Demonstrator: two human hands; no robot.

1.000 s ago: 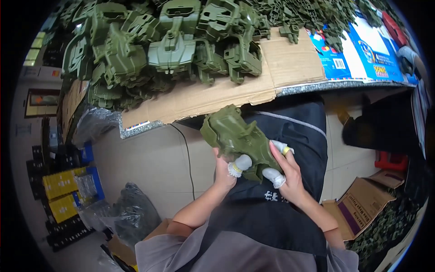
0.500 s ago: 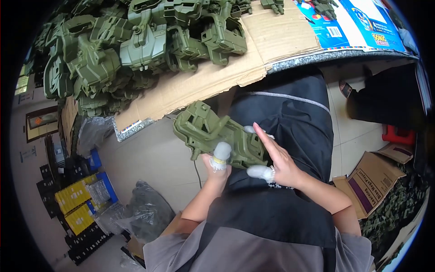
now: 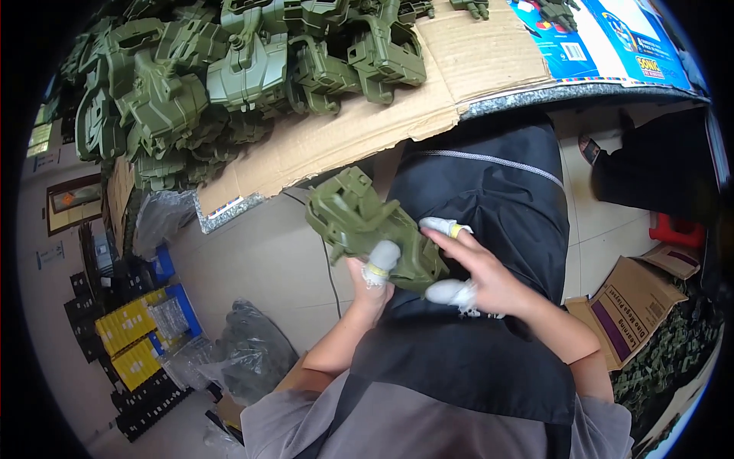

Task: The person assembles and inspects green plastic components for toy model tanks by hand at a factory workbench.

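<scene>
Over my lap, a hollow olive-green plastic toy shell (image 3: 375,226) is held tilted, its far end up and to the left. My left hand (image 3: 372,279) grips its near side, with the white-covered thumb on top and the other fingers hidden underneath. At the shell's right end is my right hand (image 3: 478,271), its thumb and fingers spread apart. Its fingertips are at the shell's right edge and its thumb is by the lower corner. White covers wrap the right thumb and one finger too.
Similar green shells (image 3: 252,69) are heaped on the cardboard-covered table (image 3: 405,122) ahead. Blue printed sheets (image 3: 612,53) lie at its right. An open carton (image 3: 627,306) and many small dark-green parts (image 3: 673,352) are at right; yellow boxes (image 3: 130,336) and a grey plastic bag (image 3: 248,344) at left.
The shell has turned in my left hand and shifted slightly right. The fingers of my right hand, raised and straight before, have come down and bent toward its right edge.
</scene>
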